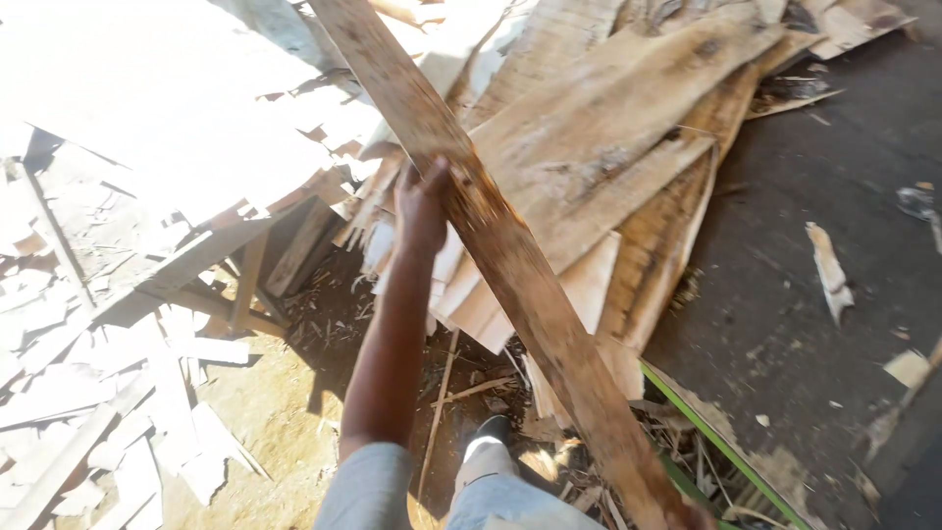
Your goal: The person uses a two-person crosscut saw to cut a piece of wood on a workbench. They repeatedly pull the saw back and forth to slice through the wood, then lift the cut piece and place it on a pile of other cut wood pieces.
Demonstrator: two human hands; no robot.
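My left hand is raised in front of me and closed around the edge of a long, stained wooden plank. The plank runs on a slant from the top middle down to the bottom right. My left arm in a grey sleeve reaches up from the bottom middle. At the plank's lower end a dark sliver that may be my right hand shows at the frame edge, and its grip is unclear. Behind the plank lies a heap of broad rough wood slabs.
A wooden trestle frame stands at left among sunlit white veneer scraps. My leg and dark shoe stand on littered ground with splinters. Dark floor lies to the right, with a green strip and loose chips.
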